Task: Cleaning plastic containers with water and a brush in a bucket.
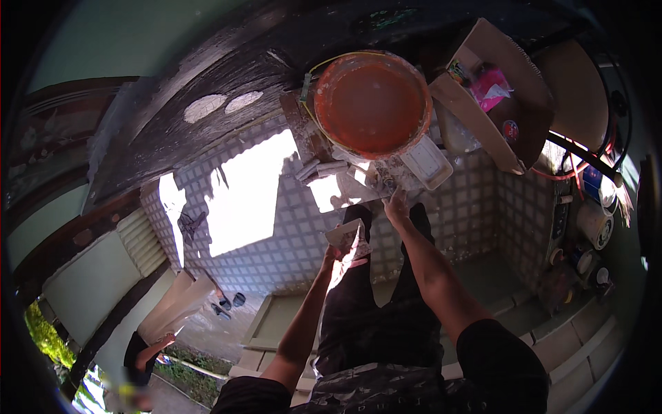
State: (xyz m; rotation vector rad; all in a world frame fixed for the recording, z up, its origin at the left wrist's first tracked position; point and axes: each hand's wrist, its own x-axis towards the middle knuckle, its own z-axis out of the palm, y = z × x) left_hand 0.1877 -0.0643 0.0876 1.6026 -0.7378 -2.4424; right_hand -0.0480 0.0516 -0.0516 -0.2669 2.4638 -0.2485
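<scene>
My left hand (336, 257) grips a small tan and grey box-like block (345, 234) from below, above my left thigh; sunlight falls across it. My right hand (396, 207) reaches forward with its fingers curled at the near edge of a low work board (329, 193). Small dark items (381, 185) lie at those fingertips, too unclear to name. Beyond them stands a large orange bucket (372, 103) holding reddish-brown liquid. A white rectangular tray (427, 164) sits to the right of the board, and several short grey bars (324, 170) lie to its left.
An open cardboard box (493, 103) with a pink package inside stands at the far right. Along the right wall are several tubs and cans (594, 224). A person (148, 355) with a large brown sheet (172, 303) is at the lower left, near dark sandals (224, 303).
</scene>
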